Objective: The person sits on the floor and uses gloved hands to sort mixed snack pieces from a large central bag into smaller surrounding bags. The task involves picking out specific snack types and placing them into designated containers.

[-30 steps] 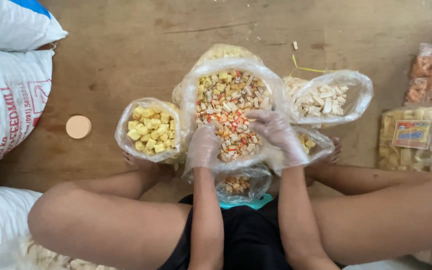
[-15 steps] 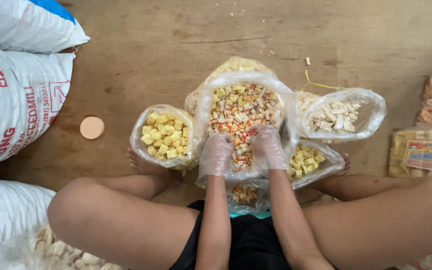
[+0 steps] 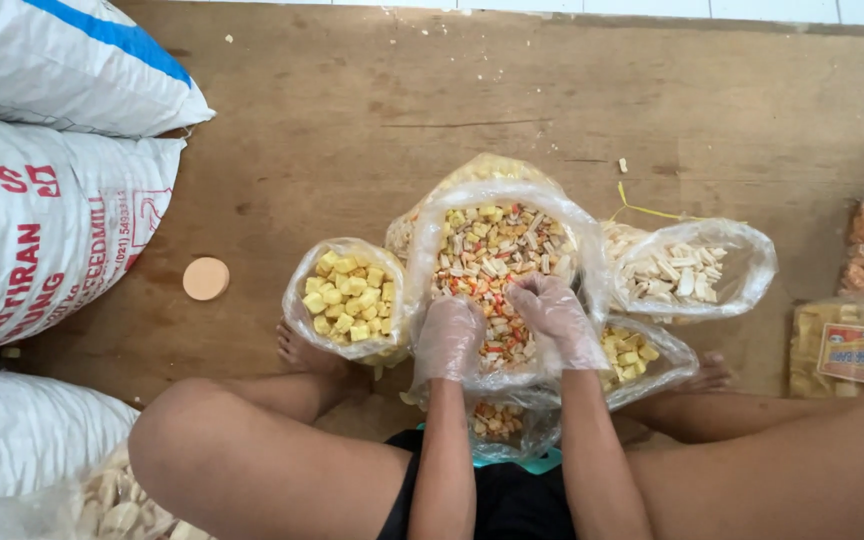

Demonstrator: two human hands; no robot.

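Between the person's knees on the wooden floor, the big mixed-snack bag sits nearly full, left hand and right hand loosely curled, digging in, mixing seemingly unfinished

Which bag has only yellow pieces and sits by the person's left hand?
The clear plastic bag of yellow cube snacks, just outside the left hand. The big clear bag of mixed snacks both hands reach into holds several colours; the bag of pale sticks lies far right.
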